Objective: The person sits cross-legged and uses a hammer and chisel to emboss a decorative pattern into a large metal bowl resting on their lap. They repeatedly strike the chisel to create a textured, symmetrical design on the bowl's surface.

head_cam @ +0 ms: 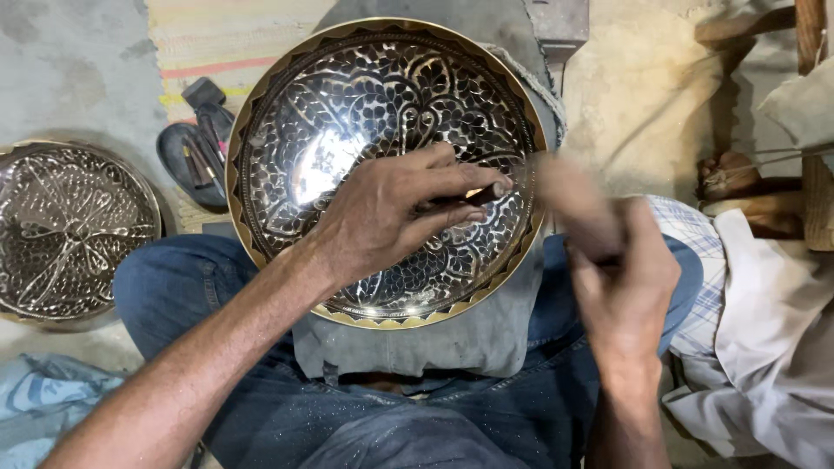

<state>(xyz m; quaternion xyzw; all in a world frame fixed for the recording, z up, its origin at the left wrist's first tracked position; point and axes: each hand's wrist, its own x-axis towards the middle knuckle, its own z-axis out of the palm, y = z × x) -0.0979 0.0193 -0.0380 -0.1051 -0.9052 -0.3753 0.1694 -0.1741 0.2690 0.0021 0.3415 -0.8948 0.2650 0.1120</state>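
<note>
A big round metal bowl (382,113) with a gold rim and a flower pattern cut into it fills the middle and top of the frame. It rests on a grey cloth (417,339) over the person's lap, in blue jeans (200,278).

The left hand (391,213) lies on the bowl, just below its middle. Its fingers are closed around a thin punch tool (482,195), and the tool's tip touches the bowl near the right rim.

The right hand (621,278) is at the right of the frame, just beside the bowl. It is closed around a wooden hammer handle (573,204), which looks blurry.

A second patterned bowl (69,230) lies on the floor at the left edge. A dark sandal (195,148) sits between the two bowls. A white cloth (764,330) lies at the lower right.
</note>
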